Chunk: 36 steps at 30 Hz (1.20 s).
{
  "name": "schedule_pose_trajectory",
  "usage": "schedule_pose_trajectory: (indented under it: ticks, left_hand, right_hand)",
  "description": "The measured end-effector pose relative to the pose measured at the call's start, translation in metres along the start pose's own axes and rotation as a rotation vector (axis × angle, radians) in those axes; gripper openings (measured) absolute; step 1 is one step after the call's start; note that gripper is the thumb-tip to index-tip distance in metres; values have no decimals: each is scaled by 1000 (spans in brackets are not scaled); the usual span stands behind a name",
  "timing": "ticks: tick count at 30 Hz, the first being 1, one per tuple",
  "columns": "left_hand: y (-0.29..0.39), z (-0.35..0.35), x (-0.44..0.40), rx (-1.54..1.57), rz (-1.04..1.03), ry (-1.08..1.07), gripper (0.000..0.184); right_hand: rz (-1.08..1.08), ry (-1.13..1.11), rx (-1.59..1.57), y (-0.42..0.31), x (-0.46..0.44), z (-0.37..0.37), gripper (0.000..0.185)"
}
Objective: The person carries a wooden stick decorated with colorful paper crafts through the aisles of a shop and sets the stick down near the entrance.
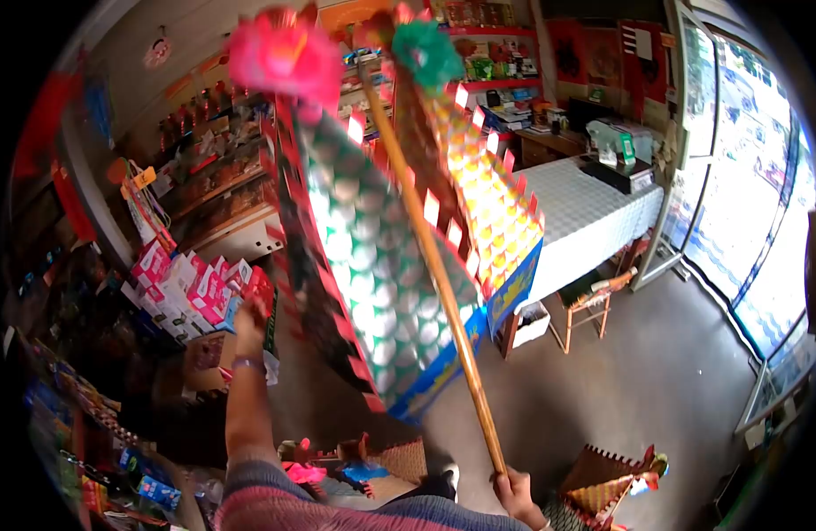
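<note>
The right hand (pixel 515 496) grips a pole (pixel 463 343) (slender, wooden).

The pole (pixel 430 252) and patterned panels (pixel 359 230) blocked the middle; boxes (pixel 193 290) stood at left. Before the chair (pixel 594 296), the floor (pixel 638 372) gave passage.

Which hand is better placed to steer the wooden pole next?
Probably the right hand: it grips the wooden pole near its lower end. The left hand is apart from the pole and appears beside the pink-and-white boxes in this view.
</note>
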<state>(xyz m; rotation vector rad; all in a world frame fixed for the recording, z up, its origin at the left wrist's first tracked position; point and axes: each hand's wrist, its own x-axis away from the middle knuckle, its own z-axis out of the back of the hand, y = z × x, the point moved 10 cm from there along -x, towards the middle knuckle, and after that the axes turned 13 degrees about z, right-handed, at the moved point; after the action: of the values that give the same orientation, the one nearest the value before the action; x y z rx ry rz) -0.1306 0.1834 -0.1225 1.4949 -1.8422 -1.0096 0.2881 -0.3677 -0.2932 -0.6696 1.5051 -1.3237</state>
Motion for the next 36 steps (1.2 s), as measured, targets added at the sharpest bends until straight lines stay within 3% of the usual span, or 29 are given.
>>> schedule_pose_trajectory:
  ticks: [1, 3, 5, 9, 11, 13, 15, 17, 19, 21, 23, 26, 29, 30, 31, 33, 36]
  left_hand:
    - [-25, 44, 3, 22, 28, 84, 8]
    - [-74, 84, 40, 124, 45, 411, 7]
    - [-124, 134, 24, 100, 116, 387, 6]
    - [-188, 87, 35, 50, 332, 574, 9]
    - [-215, 80, 4, -48, 392, 503, 17]
    - [-222, 37, -25, -275, 403, 404, 20]
    - [-253, 1, -51, -384, 482, 279, 36]
    - [-291, -35, -89, -430, 429, 86, 49]
    - [-344, -62, -125, -741, 383, -154, 63]
    - [-342, -119, -153, -918, 182, -260, 74]
    - [-377, -140, -198, -956, 124, -326, 78]
    - [-404, -154, -276, -1148, 34, -255, 77]
    - [-419, -117, -377, -1107, 199, -70, 77]
    - [-417, -112, -406, -1134, 172, -15, 62]
    - [-410, -106, -432, -1159, 200, 43, 57]
    - [-387, -89, -485, -1210, 258, 131, 48]
    - [-367, -44, -553, -1108, 571, 221, 40]
  right_hand:
    - [57, -20, 25, 4, -29, -1, 27]
    - [124, -11, -26, -16, -105, -12, 41]
    - [228, -30, -21, -29, -190, -27, 44]
    - [263, 11, -20, -57, -356, -60, 43]
    - [312, -32, -117, -80, -438, -86, 31]
    - [381, -5, -120, -100, -513, -111, 30]
    - [389, -8, -156, -115, -576, -135, 23]
    - [379, -37, -199, -119, -640, -160, 21]
    - [437, -78, -295, -123, -705, -189, 24]
    - [394, -121, -402, -124, -761, -220, 25]
    - [442, -194, -433, -131, -822, -249, 25]
    - [527, -236, -413, -133, -906, -278, 25]
    - [568, -288, -406, -136, -998, -315, 28]
    - [534, -318, -444, -135, -1026, -328, 31]
    - [611, -338, -446, -141, -1054, -340, 34]
    - [544, -383, -580, -145, -1101, -372, 33]
    - [526, -371, -708, -134, -1173, -424, 30]
